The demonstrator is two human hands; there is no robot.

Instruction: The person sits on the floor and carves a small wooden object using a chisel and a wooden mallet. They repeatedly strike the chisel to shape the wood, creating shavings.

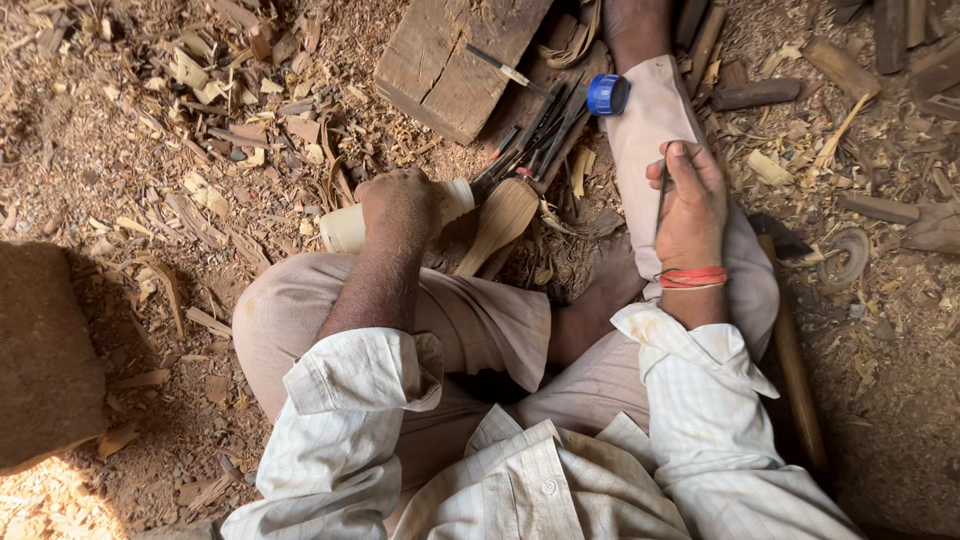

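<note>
My left hand [398, 205] is closed around a cream plastic bottle [343, 229] that lies on its side above my left knee. Its blue cap [607, 94] rests on my outstretched right leg [640, 140]. A pale carved wooden spoon [497, 220] lies just right of the bottle's neck. My right hand [690, 205], with orange thread on the wrist, rests on that leg, fingers curled on what looks like a thin dark tool [664, 190], mostly hidden.
A bundle of dark chisels [540, 135] leans on a thick wooden block [450, 55]. Wood chips and shavings cover the ground. A brown block [40, 350] sits at left. A long wooden handle [795, 385] lies along my right side.
</note>
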